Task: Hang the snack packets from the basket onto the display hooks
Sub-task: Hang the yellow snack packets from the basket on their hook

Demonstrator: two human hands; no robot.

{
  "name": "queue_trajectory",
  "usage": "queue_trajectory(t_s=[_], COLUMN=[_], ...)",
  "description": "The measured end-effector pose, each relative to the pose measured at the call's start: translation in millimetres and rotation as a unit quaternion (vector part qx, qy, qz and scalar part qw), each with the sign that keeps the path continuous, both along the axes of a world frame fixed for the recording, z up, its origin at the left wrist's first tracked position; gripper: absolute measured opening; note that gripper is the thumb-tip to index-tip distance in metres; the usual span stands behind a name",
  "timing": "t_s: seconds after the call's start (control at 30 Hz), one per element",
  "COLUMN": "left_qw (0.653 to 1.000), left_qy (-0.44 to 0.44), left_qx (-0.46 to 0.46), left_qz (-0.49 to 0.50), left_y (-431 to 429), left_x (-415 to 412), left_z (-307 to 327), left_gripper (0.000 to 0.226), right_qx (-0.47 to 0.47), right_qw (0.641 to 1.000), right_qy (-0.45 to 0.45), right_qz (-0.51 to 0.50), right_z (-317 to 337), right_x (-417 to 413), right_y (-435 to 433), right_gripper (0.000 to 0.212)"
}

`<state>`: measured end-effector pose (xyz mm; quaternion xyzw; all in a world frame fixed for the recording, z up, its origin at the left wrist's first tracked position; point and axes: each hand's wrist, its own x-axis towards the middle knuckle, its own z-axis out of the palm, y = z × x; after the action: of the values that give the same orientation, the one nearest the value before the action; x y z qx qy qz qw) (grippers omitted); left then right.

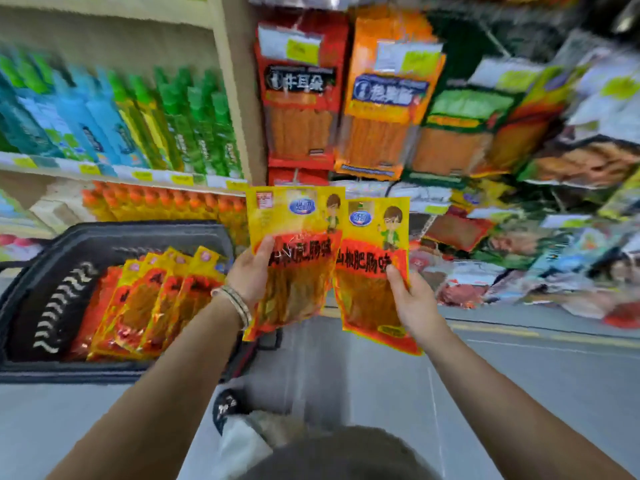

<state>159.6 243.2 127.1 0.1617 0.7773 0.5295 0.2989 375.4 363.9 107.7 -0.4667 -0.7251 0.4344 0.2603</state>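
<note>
My left hand (pixel 250 271) grips a yellow and red snack packet (pixel 298 237) by its left edge, thumb on the front. My right hand (pixel 414 299) grips a second, matching packet (pixel 370 271) by its right edge. Both packets are held upright side by side in front of the display rack, their top edges just below a row of hanging packets. The black basket (pixel 41 282) stands on the floor to the left and holds several more of the same packets (pixel 156 299). The hooks themselves are hidden behind hanging goods.
Red (pixel 299 98) and orange (pixel 384 98) snack packs hang on the rack above, with many more packets (pixel 519 133) to the right. Shelves at left carry green and blue tubes (pixel 121 126) and orange bottles (pixel 166 202). Grey floor (pixel 519 375) lies below.
</note>
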Motion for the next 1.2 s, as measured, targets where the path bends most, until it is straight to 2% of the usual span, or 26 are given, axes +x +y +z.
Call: queue_trajectory(t_s=[0.07,0.13,0.2,0.27,0.37,0.47,0.57,0.73,0.93,1.07,1.1,1.17,1.2], left_qw=[0.999,0.997,0.993,0.989,0.971,0.955,0.949,0.93,0.907,0.898,0.898,0.897,0.895], left_qy=[0.014,0.022,-0.011,0.026,0.099,0.134,0.136,0.157,0.162,0.168,0.167,0.167,0.165], left_qx=[0.017,0.006,0.025,0.047,0.143,0.182,0.225,0.295,0.369,0.386,0.387,0.393,0.4], left_qz=[-0.031,-0.077,-0.118,-0.14,-0.162,-0.191,-0.172,-0.153,-0.125,-0.128,-0.124,-0.113,-0.108], left_y=[25.0,47.2,69.5,92.5,130.2,171.8,212.4,275.4,345.1,382.1,389.3,400.0,404.4], left_x=[28.8,49.5,64.0,76.0,87.8,93.4,92.8,88.8,85.4,81.2,80.6,80.8,81.1], left_z=[5.4,14.0,25.0,40.3,69.7,100.7,131.4,191.1,260.1,289.6,295.3,305.1,309.0], left_gripper=[0.042,0.046,0.045,0.039,0.01,0.012,0.005,0.017,0.014,0.011,0.011,0.012,0.013], right_qx=[-0.001,0.002,0.015,0.033,0.088,0.138,0.17,0.191,0.19,0.198,0.2,0.192,0.185], right_qw=[1.0,0.998,0.994,0.989,0.974,0.961,0.954,0.937,0.906,0.89,0.888,0.887,0.885], right_qy=[0.015,0.02,0.029,0.031,0.051,0.063,0.116,0.19,0.304,0.34,0.344,0.35,0.358], right_qz=[-0.018,-0.054,-0.1,-0.141,-0.205,-0.23,-0.216,-0.22,-0.226,-0.23,-0.231,-0.234,-0.232], right_z=[7.9,16.8,25.7,38.0,61.9,90.7,128.2,198.2,271.5,307.4,314.2,328.9,336.3], right_x=[39.2,69.1,93.0,111.2,128.9,137.8,137.7,130.5,117.8,116.3,116.9,115.8,114.6], right_y=[11.0,23.6,39.8,55.3,83.5,118.0,155.9,223.2,298.9,342.6,353.6,368.4,374.4], right_gripper=[0.013,0.021,0.025,0.026,0.031,0.033,0.015,0.039,0.039,0.028,0.03,0.055,0.058])
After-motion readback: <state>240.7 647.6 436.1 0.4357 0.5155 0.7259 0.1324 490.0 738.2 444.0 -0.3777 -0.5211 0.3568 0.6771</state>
